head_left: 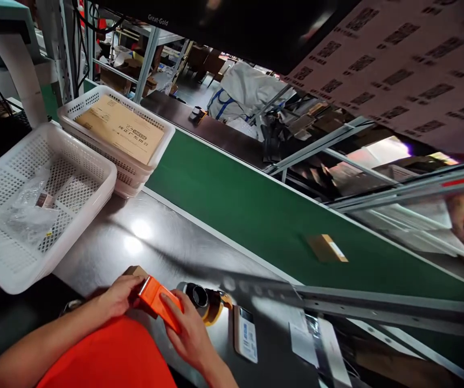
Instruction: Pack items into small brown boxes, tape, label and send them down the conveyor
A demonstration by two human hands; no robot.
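Note:
Low in the view, my left hand [118, 297] is closed around a small brown cardboard box [136, 271], mostly hidden by the fingers. My right hand [193, 331] grips an orange box-shaped thing [154, 297], its left end meeting my left fingertips and the cardboard box. What the orange thing is exactly, I cannot make out. Just right of it lies a tape dispenser [211, 306] with a black-cored roll and yellow parts. Further right rests a flat handheld device or phone [246, 334] with a white label.
A white basket [90, 194] holding clear plastic wrap stands left. Behind it, stacked baskets [163, 141] carry a flat brown carton [122, 129]. A small box [326, 248] sits on the green conveyor belt [232, 194]. A dark monitor [215, 27] and a sheet of codes [401, 59] hang overhead.

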